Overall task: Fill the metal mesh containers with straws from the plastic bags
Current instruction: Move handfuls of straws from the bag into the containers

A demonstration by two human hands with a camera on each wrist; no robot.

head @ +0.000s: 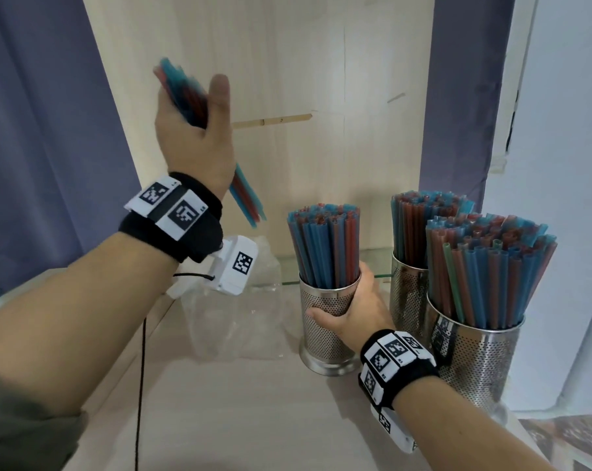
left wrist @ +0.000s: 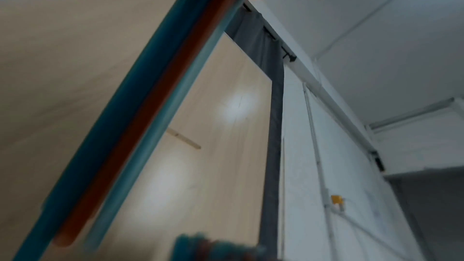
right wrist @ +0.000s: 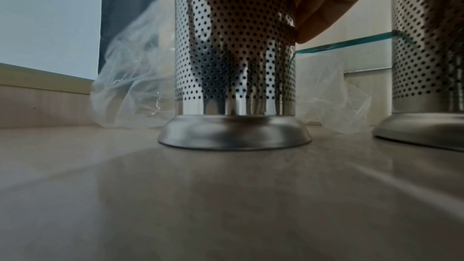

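My left hand (head: 196, 130) is raised high at the left and grips a bundle of blue and red straws (head: 182, 93), tilted, with their lower ends (head: 250, 205) sticking out below the wrist. The left wrist view shows the same straws (left wrist: 140, 126) running along the palm. My right hand (head: 352, 314) wraps around the leftmost metal mesh container (head: 325, 331), which stands upright on the table and is packed with blue and red straws (head: 325, 246). In the right wrist view my fingers (right wrist: 323, 5) lie on that container (right wrist: 233, 47).
Two more mesh containers (head: 474, 365) (head: 406, 300) full of straws stand at the right. Empty clear plastic bags (head: 233, 321) lie crumpled behind and left of the held container. A glass shelf edge (head: 287, 282) runs behind. A wooden panel (head: 287, 79) backs the table.
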